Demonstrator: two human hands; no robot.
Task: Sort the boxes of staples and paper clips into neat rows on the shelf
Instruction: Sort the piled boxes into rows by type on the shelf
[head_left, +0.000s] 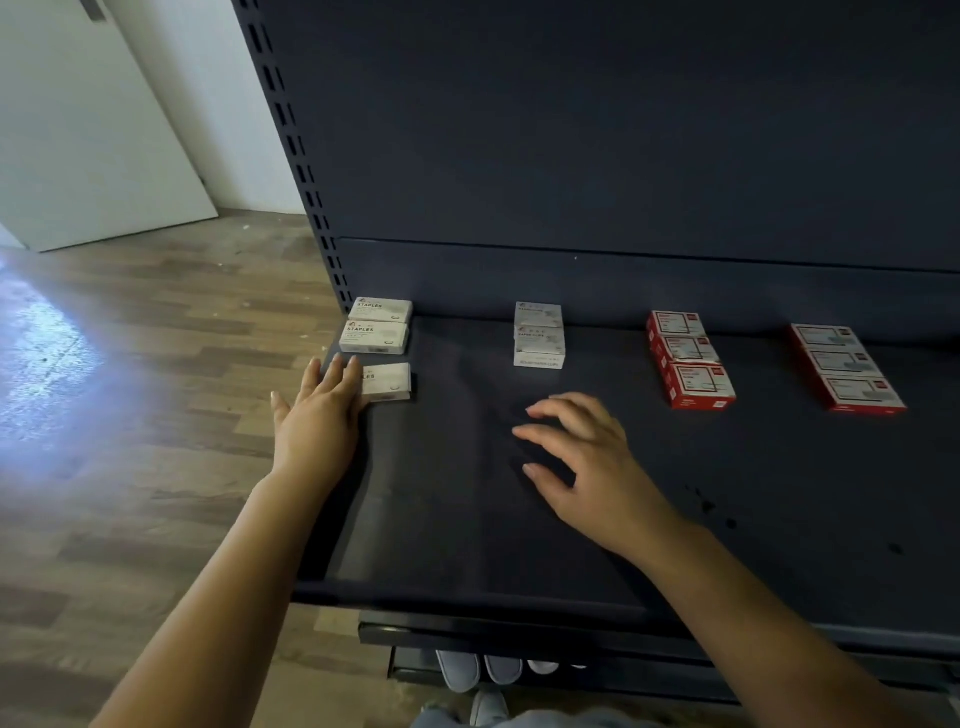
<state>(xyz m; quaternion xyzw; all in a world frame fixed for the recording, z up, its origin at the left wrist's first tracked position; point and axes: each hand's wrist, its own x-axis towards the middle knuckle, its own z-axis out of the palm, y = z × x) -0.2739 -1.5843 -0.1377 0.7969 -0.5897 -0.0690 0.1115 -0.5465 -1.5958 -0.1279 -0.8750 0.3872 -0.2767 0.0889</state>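
On the dark shelf (467, 519), the left hand (317, 410) lies flat, straight fingers touching the nearest white staples box (387, 382), third in the far-left row. The right hand (582, 457) hovers, fingers loosely spread, holding nothing, before the white paper-clip boxes (539, 335). Two red-box rows (691, 358) lie rightward.

Dark shelf (675, 519) w/ four box rows (691, 364)

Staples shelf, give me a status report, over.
Left hand open, fingers on nearest staples box. Right hand open above shelf, holding nothing. Four rows of three boxes. Nothing in the way.
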